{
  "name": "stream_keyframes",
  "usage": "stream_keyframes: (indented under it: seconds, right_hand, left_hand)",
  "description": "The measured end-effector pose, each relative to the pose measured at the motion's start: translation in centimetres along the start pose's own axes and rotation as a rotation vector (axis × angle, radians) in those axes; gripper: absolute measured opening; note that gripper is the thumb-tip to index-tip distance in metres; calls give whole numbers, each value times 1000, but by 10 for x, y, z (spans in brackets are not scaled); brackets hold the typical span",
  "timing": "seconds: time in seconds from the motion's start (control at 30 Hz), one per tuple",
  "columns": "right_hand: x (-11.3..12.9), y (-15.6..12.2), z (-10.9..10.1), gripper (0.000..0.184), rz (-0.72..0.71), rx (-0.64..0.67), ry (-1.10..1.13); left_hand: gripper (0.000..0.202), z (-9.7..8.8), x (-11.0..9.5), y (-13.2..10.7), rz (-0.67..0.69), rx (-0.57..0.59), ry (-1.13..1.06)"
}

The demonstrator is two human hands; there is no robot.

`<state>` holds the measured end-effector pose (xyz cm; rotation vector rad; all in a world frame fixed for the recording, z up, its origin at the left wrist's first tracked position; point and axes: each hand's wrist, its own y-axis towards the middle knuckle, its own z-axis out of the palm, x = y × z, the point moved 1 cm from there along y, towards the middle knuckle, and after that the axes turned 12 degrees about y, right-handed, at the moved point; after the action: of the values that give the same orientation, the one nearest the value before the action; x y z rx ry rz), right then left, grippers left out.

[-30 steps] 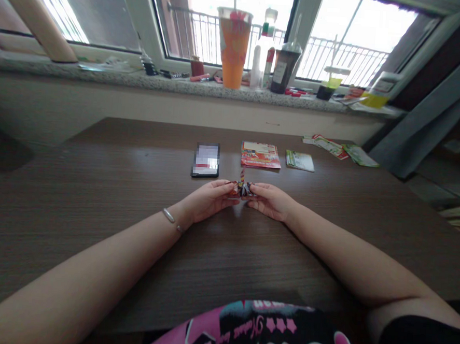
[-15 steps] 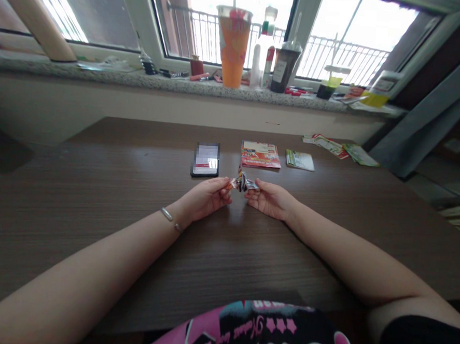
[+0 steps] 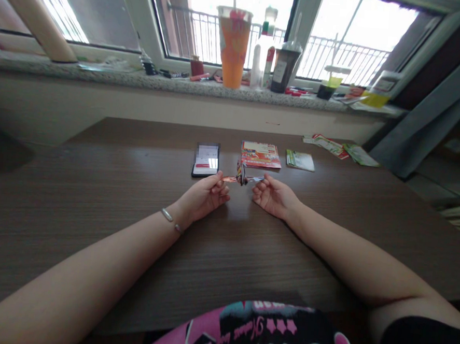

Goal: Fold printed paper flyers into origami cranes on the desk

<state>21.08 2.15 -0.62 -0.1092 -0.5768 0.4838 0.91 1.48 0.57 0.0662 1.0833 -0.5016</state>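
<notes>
A small folded figure of colourful printed paper (image 3: 241,177) hangs just above the dark wooden table (image 3: 96,184), its two side flaps stretched out flat. My left hand (image 3: 205,196) pinches the left flap by its tip. My right hand (image 3: 273,196) pinches the right flap the same way. A silver bangle sits on my left wrist. Both forearms rest low over the table.
A phone (image 3: 206,159) lies just behind my left hand. A red printed leaflet (image 3: 260,154) and a green one (image 3: 300,160) lie behind the figure, more leaflets (image 3: 335,147) at the far right. On the window sill stand an orange cup (image 3: 233,46), bottles and other cups.
My hands have moved apart and a little away from me, pulling the folded paper's flaps outward until they lie stretched flat. The figure has lifted slightly.
</notes>
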Motion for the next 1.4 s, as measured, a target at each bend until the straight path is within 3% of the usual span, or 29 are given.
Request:
stream_keyframes:
  seconds: [0.1,0.2,0.27,0.4,0.5,0.6,0.7,0.83,0.97,1.4]
  right_hand:
    - [6,2,-3,35,-45,-20,22]
    - [9,5,-6,35,-131,-83,-31]
    - [7,5,-6,35,-200,-102,-124]
    - [-3,2,0,45,-339,-22,-411]
    - [-8,1,3,49,-390,9,-610]
    - [-8,3,1,45,-422,8,-737]
    - [-5,6,-3,40,-473,-16,-846]
    - [-3,7,-8,31,-541,-10,-1002]
    - [-3,4,-8,22,-594,8,-1144]
    - [-4,-1,-3,16,-536,62,-1236]
  left_hand:
    - [36,-4,-1,3,51,-41,-4]
    - [30,-7,0,5,106,-54,168]
    - [28,-7,4,5,126,-44,326]
    - [26,0,10,-1,132,-16,516]
    - [33,7,10,-7,203,26,868]
    - [36,11,9,-11,244,58,1040]
    - [37,10,8,-10,250,60,1115]
    - [31,5,9,-8,286,-92,1091]
    - [27,1,10,-5,435,-208,1079]
    - [15,3,1,-10,640,-177,1353]
